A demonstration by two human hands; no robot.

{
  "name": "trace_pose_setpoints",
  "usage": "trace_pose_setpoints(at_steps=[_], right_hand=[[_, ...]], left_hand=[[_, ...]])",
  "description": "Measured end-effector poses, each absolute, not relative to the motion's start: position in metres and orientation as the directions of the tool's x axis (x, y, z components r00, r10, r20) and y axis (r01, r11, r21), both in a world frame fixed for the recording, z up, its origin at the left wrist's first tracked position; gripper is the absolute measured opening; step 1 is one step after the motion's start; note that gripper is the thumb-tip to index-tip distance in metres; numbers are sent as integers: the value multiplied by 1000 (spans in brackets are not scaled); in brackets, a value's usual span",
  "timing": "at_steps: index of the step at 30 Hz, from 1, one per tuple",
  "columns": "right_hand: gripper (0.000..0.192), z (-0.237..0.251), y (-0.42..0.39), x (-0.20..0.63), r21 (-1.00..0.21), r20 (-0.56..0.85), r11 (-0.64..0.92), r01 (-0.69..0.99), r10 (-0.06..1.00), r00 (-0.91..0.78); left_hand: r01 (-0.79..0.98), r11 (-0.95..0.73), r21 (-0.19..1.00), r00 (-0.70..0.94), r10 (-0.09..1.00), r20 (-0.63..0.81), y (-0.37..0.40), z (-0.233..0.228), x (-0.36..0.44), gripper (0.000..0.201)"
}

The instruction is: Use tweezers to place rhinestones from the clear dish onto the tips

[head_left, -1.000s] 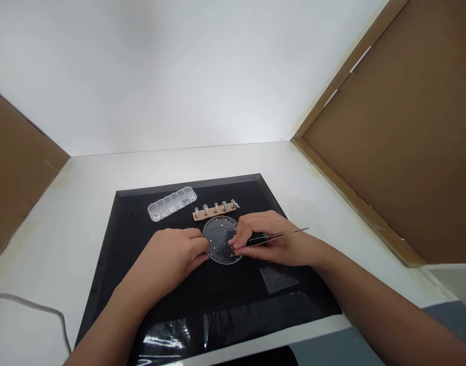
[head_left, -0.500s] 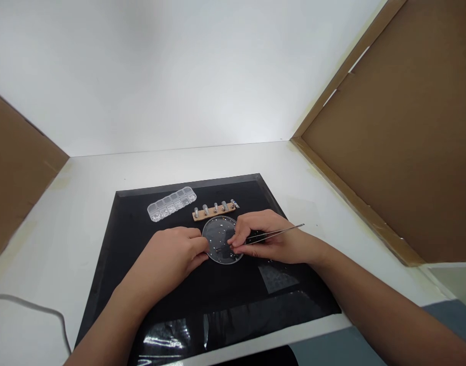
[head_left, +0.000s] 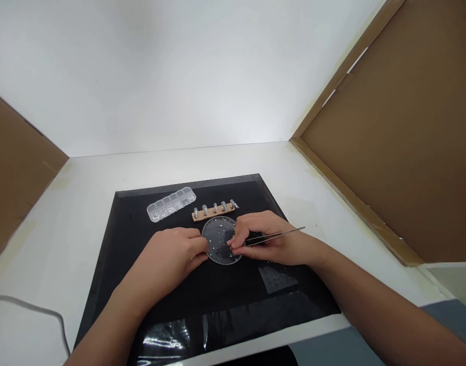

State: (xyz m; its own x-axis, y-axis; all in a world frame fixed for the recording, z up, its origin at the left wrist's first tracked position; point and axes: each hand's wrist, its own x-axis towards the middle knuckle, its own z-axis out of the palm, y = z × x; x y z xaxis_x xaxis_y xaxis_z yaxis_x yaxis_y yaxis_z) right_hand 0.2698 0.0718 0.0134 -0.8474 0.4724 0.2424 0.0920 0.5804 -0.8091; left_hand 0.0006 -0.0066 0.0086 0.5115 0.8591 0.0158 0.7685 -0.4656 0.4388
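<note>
Gripping tweezers [head_left: 273, 236] over dish [head_left: 220, 240].

— Any lettering, label or number to read anywhere?

— None. Nothing printed on the clear compartment box [head_left: 171, 204], none on the wooden strip [head_left: 213, 213], none on the round clear dish [head_left: 219, 240].

— On the black mat [head_left: 202, 295] or the cardboard panels [head_left: 404, 132]?

— Blank as well. Only glare on the mat; no brand, no sign, no digits legible.
</note>
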Motion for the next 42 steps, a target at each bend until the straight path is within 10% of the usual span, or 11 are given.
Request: trace_pose_setpoints(at_steps=[42], right_hand=[[6,25,73,275,-801,305,585,126,580,-755]], left_hand=[[786,-435,439,492,871,-18,-6,7,0,11]])
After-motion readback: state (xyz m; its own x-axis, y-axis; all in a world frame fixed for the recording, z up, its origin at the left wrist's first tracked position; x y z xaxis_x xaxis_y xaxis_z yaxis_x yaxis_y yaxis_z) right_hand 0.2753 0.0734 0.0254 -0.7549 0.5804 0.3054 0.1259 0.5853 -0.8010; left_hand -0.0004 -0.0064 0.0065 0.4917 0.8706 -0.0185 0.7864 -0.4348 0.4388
